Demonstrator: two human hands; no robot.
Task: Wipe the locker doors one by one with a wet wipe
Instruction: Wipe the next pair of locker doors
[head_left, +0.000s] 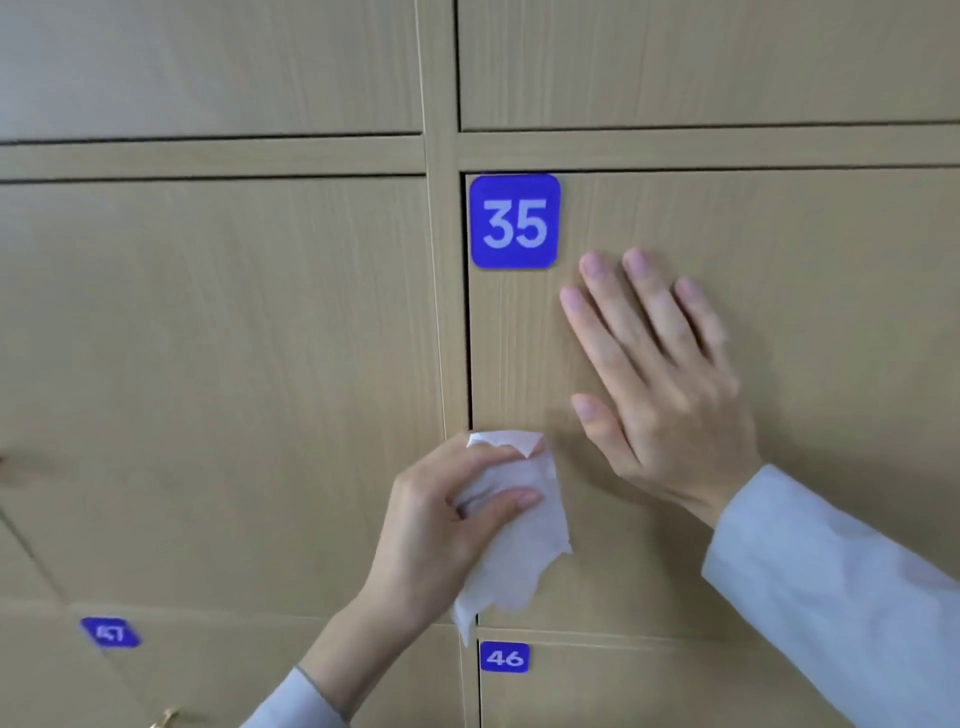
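A light wood locker door (805, 291) carries a blue plate with the number 35 (514, 222) at its top left corner. My right hand (660, 379) lies flat on this door, fingers straight and spread, just right of the plate. My left hand (441, 525) holds a crumpled white wet wipe (519, 540) against the lower left edge of the same door, thumb on top of the wipe. The wipe hangs down to the door's bottom edge.
Wood locker doors fill the view in a grid. The door to the left (218, 374) has no plate in view. Below are doors with blue plates 46 (504, 658) and 47 (110, 633). A brass-coloured fitting (165, 718) shows at the bottom edge.
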